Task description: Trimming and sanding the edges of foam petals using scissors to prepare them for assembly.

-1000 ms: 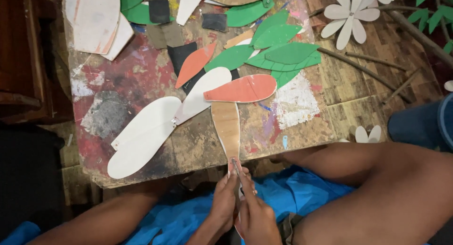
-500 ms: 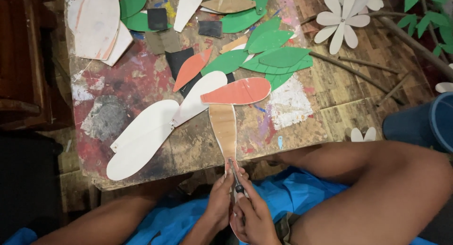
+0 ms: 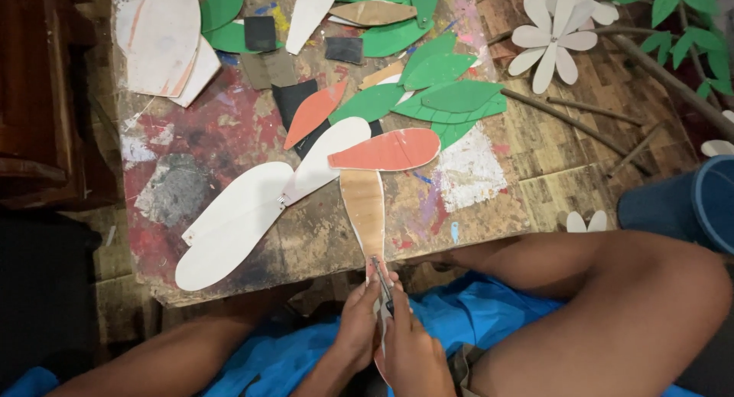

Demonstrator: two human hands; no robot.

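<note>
At the near edge of the paint-stained table (image 3: 229, 137), both hands pinch the narrow end of a brown petal-shaped cutout (image 3: 365, 209); the left hand (image 3: 358, 328) grips it beside a thin metal tool (image 3: 380, 278), which the right hand (image 3: 409, 347) closes around. Keeping the cutout flat on the tabletop and working in small strokes would likely steady the tip.

The near end of the brown petal (image 3: 364, 209) is hidden by the fingers (image 3: 365, 297) of both hands. The small metal tool (image 3: 380, 278) cannot be identified. The blue bucket (image 3: 688, 206) is cut off by the right edge.
</note>
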